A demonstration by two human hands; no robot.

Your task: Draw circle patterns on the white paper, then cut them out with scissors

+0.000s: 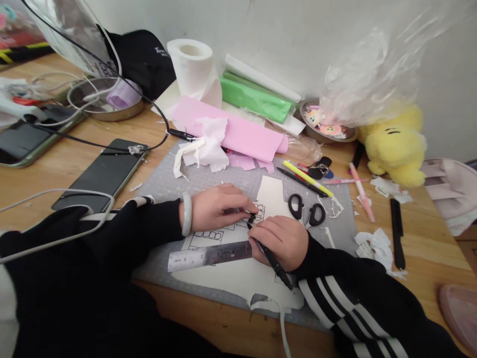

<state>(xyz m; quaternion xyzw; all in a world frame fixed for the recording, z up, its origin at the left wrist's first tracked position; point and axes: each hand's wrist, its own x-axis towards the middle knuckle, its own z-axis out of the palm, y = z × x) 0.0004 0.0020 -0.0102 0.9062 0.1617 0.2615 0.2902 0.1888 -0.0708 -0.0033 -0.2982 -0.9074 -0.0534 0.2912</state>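
My right hand is closed around a black pen; its tip meets the white paper near my left fingertips. My left hand rests on the paper, thumb and forefinger drawn together at a small dark thing too small to name. Black-ink boxes with rows of circles are drawn on the white paper, partly hidden by my hands. A metal ruler lies across it, its right end under my right hand. Black-handled scissors lie just beyond that hand, on the grey cutting mat.
Pink paper, torn scraps and a white roll lie at the back. Markers and a black knife are to the right, a phone and cables to the left. A yellow plush toy sits back right.
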